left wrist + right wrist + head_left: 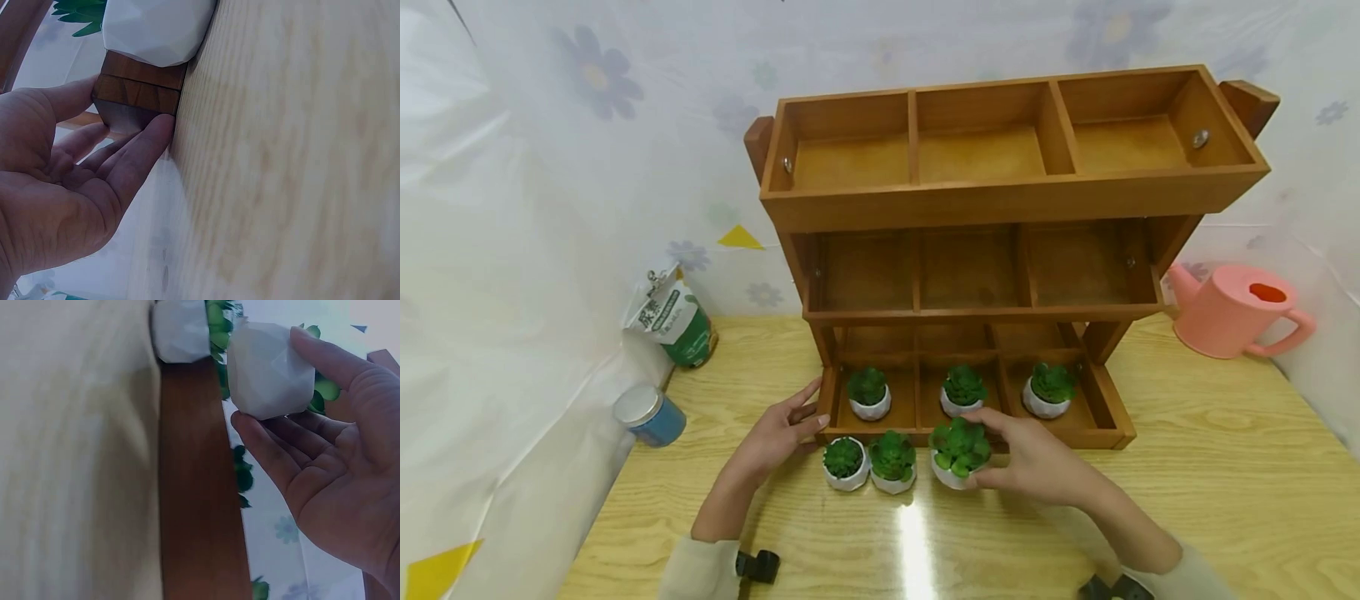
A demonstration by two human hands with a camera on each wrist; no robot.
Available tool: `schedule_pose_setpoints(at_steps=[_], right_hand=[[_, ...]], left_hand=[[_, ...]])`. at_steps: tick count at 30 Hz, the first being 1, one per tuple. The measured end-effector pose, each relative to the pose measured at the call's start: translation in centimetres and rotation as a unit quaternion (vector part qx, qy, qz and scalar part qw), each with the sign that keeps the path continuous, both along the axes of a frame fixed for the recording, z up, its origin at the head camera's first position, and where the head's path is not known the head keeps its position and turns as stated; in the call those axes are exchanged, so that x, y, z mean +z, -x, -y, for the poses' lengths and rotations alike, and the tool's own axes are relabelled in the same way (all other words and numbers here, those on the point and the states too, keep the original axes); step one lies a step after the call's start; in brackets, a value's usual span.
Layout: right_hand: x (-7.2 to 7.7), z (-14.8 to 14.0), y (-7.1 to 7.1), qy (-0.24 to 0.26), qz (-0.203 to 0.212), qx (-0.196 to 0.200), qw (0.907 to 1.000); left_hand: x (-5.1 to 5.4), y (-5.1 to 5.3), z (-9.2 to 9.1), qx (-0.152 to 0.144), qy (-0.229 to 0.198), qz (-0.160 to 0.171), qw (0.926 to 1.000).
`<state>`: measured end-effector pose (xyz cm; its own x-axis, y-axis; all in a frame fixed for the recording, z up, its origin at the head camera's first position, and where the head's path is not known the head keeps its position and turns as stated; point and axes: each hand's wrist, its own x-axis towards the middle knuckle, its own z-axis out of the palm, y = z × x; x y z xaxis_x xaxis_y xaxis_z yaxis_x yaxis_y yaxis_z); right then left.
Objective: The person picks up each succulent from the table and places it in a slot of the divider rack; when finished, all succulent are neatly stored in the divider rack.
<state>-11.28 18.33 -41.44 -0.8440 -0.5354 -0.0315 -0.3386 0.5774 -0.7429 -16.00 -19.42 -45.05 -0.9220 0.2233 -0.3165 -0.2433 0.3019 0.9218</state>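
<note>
My right hand (1047, 460) pinches a white faceted pot with a green succulent (959, 450) between thumb and fingers, in front of the brown wooden shelf (1022, 193). In the right wrist view, this pot (270, 370) is held off the table by the right hand (356, 450). My left hand (777, 433) grips the front left corner of the bottom tier; the left wrist view shows that hand (81, 169) with thumb and fingers around the wooden corner (136, 94). Two potted succulents (846, 462) (892, 460) stand side by side before the shelf.
Three potted succulents (869, 393) (962, 390) (1048, 390) stand in the bottom tier, one per compartment. A pink watering can (1234, 310) is at the right. A blue jar (651, 415) and a green-white bag (676, 321) stand at the left on the wooden table (1225, 467).
</note>
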Motion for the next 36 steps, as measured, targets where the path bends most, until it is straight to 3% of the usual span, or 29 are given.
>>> schedule_pose_setpoints(at_steps=[7,21,28,36], right_hand=[[1.5,-1.2,0.4,0.002,-0.014,-0.033,0.9994],[3.9,-3.7,0.8,0.019,-0.088,-0.075,0.9931],[5.5,-4.9,0.9,0.047,-0.075,-0.083,0.9925],[7.9,-6.4,0.9,0.021,-0.102,-0.101,0.9895]], left_hand=[[0.1,0.0,0.0,0.001,0.000,0.002,1.0000],[0.1,0.0,0.0,-0.005,-0.001,0.002,1.0000],[0.1,0.0,0.0,-0.001,-0.003,0.002,1.0000],[0.1,0.0,0.0,-0.003,-0.011,0.001,0.9999]])
